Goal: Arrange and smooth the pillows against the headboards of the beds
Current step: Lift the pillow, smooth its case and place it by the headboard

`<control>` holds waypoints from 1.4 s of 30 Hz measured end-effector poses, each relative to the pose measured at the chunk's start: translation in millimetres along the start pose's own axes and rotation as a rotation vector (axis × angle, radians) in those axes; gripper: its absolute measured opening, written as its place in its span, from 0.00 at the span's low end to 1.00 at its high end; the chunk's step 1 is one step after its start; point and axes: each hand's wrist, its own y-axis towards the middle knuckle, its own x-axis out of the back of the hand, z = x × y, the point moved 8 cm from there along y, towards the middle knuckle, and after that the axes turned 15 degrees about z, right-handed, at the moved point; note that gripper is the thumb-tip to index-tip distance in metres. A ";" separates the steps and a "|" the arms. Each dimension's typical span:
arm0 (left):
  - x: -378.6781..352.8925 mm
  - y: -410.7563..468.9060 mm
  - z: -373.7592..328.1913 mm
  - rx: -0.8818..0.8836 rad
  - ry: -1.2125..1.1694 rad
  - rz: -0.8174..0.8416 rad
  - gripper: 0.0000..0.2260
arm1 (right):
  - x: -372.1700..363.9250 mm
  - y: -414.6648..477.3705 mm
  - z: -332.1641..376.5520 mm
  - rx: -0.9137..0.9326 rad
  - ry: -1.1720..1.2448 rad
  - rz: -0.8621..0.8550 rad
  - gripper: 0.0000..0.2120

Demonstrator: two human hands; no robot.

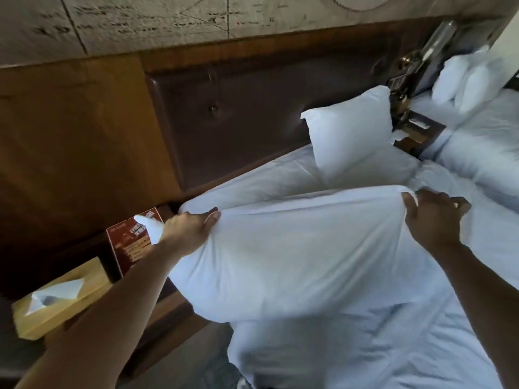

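Observation:
A large white pillow [303,248] hangs just above the near bed [393,346], held by its two upper corners. My left hand [191,231] grips the left corner and my right hand [432,217] grips the right corner. Behind it a second white pillow [351,130] stands upright, leaning against the dark padded headboard [238,122]. Two more white pillows [466,82] lean at the head of the far bed [491,141] at the upper right.
A wooden bedside shelf at the left carries a tissue box [59,299] and a red printed card [132,242]. Between the two beds stands a nightstand [418,130] with a lamp [432,46]. Wood panelling runs behind the headboard.

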 end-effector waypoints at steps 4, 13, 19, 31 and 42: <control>9.7 30.2 -2.5 0.101 -0.078 -0.045 0.35 | -11.0 73.3 20.1 0.073 0.028 0.038 0.27; 57.3 112.5 11.7 0.286 -0.033 -0.169 0.31 | -55.5 244.6 90.7 0.186 0.175 0.143 0.17; 71.7 176.4 40.3 0.398 -0.060 -0.110 0.36 | -109.4 342.4 155.2 0.188 0.183 0.192 0.16; -19.6 334.9 56.6 0.243 -0.045 0.062 0.29 | -245.0 338.3 394.2 0.713 0.316 0.513 0.16; -51.1 391.6 88.7 0.342 -0.098 0.102 0.32 | -316.8 317.2 479.1 0.898 0.110 0.505 0.30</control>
